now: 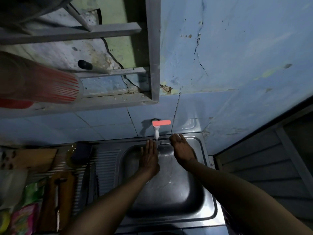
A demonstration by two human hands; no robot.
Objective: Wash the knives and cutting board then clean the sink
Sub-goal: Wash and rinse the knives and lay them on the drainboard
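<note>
The steel sink (199,209) lies below me, its basin wet and dark. Above its far rim a white tap (156,132) with an orange-red lever (161,123) runs a thin stream of water. My left hand (149,158) is flat with straight fingers just left of the stream. My right hand (182,148) is open to the right of the tap, over the basin's far right corner. Neither hand holds anything. On the ribbed drainboard (106,167) at left lie a wooden cutting board (57,197) and a dark knife (94,182).
A grey wall rack (153,48) hangs above the left side, with a red-striped cup (64,89) on it. Colourful packets (25,216) and a dark sponge-like item (81,153) sit at far left. A cracked blue wall stands behind, and grey shutters (271,167) are at right.
</note>
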